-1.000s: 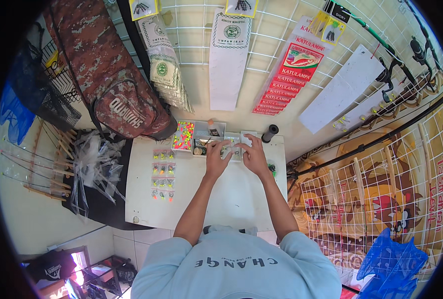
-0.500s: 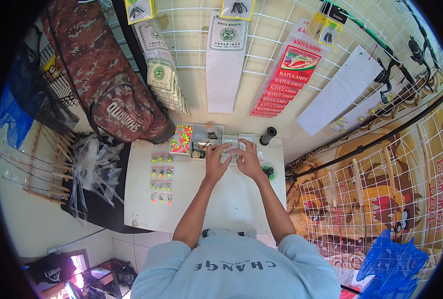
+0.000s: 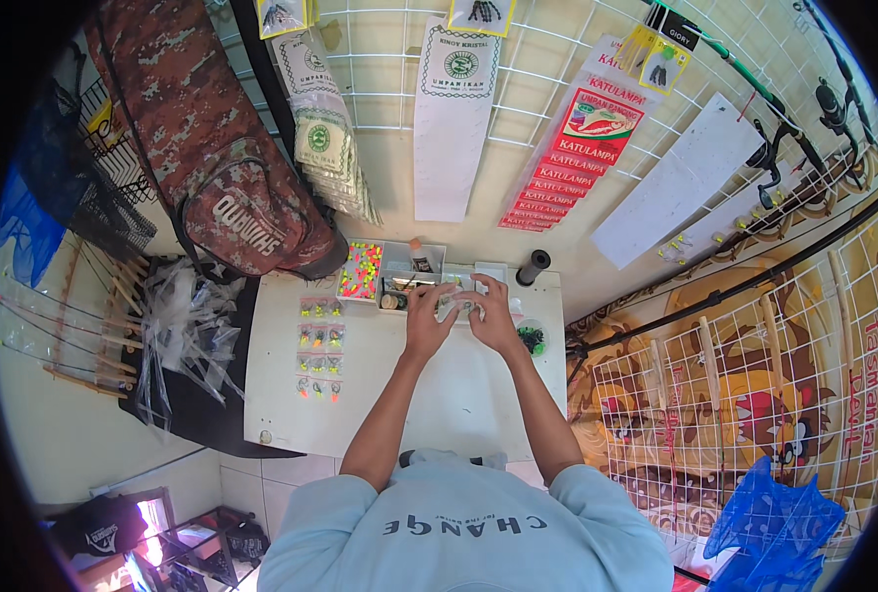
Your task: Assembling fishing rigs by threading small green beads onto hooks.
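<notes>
At the far part of the white table (image 3: 384, 380), both hands work close together. My left hand (image 3: 427, 321) is closed, thumb and fingers pinching one side of what looks like a small clear plastic bag (image 3: 462, 297). Across from it, my right hand (image 3: 492, 313) is bent in a pinch on the bag's other side. The bag's contents are too small to make out. Just beyond my left hand stands a white divided box (image 3: 432, 254) with a small bottle (image 3: 420, 259) and thin tools. To its left is a tray of bright beads (image 3: 361, 271).
Small packets with colourful pieces (image 3: 320, 339) lie in rows at the left. Right of my hands are a round dish of dark green bits (image 3: 532, 338) and a black cylinder (image 3: 533, 267). A camouflage rod bag (image 3: 231, 168) leans at the back left; bait packets (image 3: 577, 148) hang behind.
The whole view has shifted slightly. Both hands keep nearly the same pinched pose around the small clear bag, and the things on the table stay where they were.
</notes>
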Action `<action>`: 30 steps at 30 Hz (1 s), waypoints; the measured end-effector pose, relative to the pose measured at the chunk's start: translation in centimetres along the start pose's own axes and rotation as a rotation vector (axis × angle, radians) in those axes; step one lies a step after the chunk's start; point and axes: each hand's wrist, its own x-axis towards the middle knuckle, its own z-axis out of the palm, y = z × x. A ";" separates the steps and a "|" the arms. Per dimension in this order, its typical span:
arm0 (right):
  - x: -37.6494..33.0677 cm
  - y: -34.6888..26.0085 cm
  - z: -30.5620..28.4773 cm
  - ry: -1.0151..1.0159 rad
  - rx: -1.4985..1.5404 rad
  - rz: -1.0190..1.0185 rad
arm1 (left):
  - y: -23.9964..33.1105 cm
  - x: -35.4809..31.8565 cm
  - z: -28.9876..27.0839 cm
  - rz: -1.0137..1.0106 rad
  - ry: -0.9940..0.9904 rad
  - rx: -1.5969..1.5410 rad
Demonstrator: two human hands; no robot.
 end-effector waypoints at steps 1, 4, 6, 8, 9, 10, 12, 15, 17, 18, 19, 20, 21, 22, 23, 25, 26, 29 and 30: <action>-0.1 0.1 -0.1 0.028 -0.016 -0.023 | 0.0 0.0 0.0 0.000 0.000 -0.001; -0.1 0.3 0.0 0.089 0.072 0.034 | -0.1 0.0 0.0 -0.025 0.005 -0.023; -0.1 0.4 0.1 0.143 0.041 -0.013 | -0.1 -0.1 0.0 -0.015 0.013 -0.018; 0.1 -0.3 -0.2 0.000 0.292 0.276 | 0.0 -0.1 0.0 0.005 0.029 -0.011; 0.2 -0.5 -0.1 0.001 0.301 0.258 | 0.0 -0.2 0.0 0.003 0.025 -0.012; 0.2 -0.7 0.1 0.031 0.346 0.268 | 0.3 -0.2 -0.1 0.018 0.025 0.006; 0.2 -1.0 0.0 0.027 0.358 0.272 | 0.7 -0.3 -0.4 -0.006 0.005 0.002; 0.2 -1.4 0.4 0.032 0.340 0.251 | 0.3 -0.8 -0.6 0.027 0.030 -0.002; -0.1 -0.8 0.6 0.019 0.322 0.241 | 0.7 -0.9 -0.7 0.017 0.021 -0.007; -0.2 -0.6 0.7 0.004 0.302 0.230 | 0.9 -0.9 -0.8 0.005 0.014 -0.012; -0.2 -1.0 0.7 0.014 0.313 0.242 | 0.8 -1.0 -0.9 0.006 0.009 -0.019; -0.3 -1.0 0.8 0.017 0.314 0.242 | 0.7 -1.2 -1.0 0.009 0.007 -0.019; -0.5 -1.0 0.9 0.020 0.279 0.207 | 0.6 -1.4 -1.1 0.007 0.007 -0.028; -0.5 -1.0 0.9 0.024 0.243 0.170 | 0.6 -1.5 -1.2 0.006 0.009 -0.037; -0.6 -1.0 1.0 0.028 0.185 0.121 | 0.2 -1.7 -1.1 -0.036 -0.002 -0.092; -1.0 -1.1 0.8 0.012 0.174 0.096 | -0.3 -2.1 -1.6 -0.041 -0.033 -0.070; -1.2 -1.3 0.7 -0.009 0.163 0.073 | -0.3 -2.1 -1.9 -0.050 -0.063 -0.049; -1.6 -2.0 0.5 0.004 0.169 0.034 | -0.9 -2.2 -2.3 -0.107 -0.093 -0.125; -1.7 -2.4 0.4 0.013 0.184 0.029 | -1.2 -2.3 -2.4 -0.125 -0.116 -0.162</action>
